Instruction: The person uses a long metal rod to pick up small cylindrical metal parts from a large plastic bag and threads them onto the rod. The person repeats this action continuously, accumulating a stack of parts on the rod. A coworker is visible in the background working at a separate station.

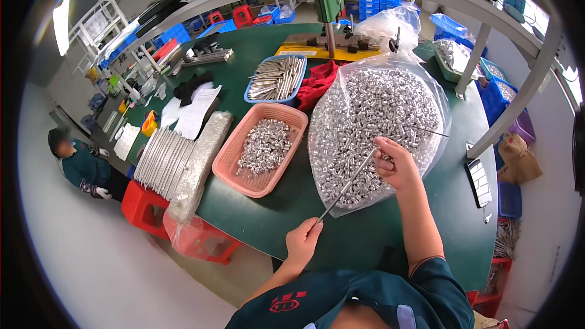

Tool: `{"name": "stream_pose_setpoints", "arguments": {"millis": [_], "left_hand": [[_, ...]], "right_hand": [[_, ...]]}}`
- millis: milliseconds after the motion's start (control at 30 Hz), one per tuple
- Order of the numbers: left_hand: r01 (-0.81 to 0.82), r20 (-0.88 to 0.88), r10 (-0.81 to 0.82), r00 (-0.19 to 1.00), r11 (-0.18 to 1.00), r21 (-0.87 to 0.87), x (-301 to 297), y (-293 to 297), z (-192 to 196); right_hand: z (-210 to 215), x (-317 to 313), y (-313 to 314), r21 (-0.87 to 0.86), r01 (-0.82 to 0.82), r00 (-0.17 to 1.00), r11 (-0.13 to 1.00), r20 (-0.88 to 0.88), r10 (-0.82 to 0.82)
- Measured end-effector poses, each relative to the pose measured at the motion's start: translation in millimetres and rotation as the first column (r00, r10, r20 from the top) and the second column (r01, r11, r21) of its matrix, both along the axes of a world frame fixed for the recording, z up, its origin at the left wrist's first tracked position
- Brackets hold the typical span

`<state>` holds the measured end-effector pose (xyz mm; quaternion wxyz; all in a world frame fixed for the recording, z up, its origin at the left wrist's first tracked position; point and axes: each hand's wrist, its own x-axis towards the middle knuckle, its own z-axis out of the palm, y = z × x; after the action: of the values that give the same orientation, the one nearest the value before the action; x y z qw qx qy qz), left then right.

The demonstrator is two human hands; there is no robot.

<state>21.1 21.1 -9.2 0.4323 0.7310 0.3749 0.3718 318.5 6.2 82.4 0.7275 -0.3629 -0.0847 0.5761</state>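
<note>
My left hand (302, 242) is closed around the lower end of a slim metal rod (346, 187), which slants up to the right. At the rod's upper end, my right hand (396, 163) has its fingers pinched together; whether a small part sits between them is too small to tell. Under the rod and my right hand lies a large clear plastic bag (318, 187) full of small silvery metal sleeves (372, 100). A thin dark wire-like piece (429, 130) crosses the bag just above my right hand. Left of the bag stands a pink basket (222, 173) holding more sleeves (263, 146).
Behind the pink basket are a blue basket of metal rods (277, 78) and a red cloth (318, 83). A green press (329, 5) stands farther back. Bundled long rods (164, 161) lie at left, a phone (479, 181) at right. A co-worker (85, 161) stands far left.
</note>
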Motion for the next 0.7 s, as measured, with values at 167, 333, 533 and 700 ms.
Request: {"name": "stream_pose_setpoints", "arguments": {"millis": [167,333,533,700], "left_hand": [[0.020,-0.059,-0.022,0.998,0.999,-0.037,-2,-2,10],[0.025,-0.037,-0.026,0.999,1.000,-0.017,-2,-2,7],[0.024,-0.048,-0.025,0.999,1.000,-0.013,-1,-2,8],[0.031,-0.040,-0.031,0.999,0.999,-0.015,-1,-2,6]], "right_hand": [[-17,6,2,0.095,-0.009,1.000,0.995,-0.012,0.010],[-22,11,1,0.147,-0.122,0.988,0.982,-0.074,0.134],[-23,9,0,0.152,-0.150,0.987,0.977,-0.034,0.157],[-22,5,2,0.112,-0.046,0.998,0.993,0.057,0.039]]}}
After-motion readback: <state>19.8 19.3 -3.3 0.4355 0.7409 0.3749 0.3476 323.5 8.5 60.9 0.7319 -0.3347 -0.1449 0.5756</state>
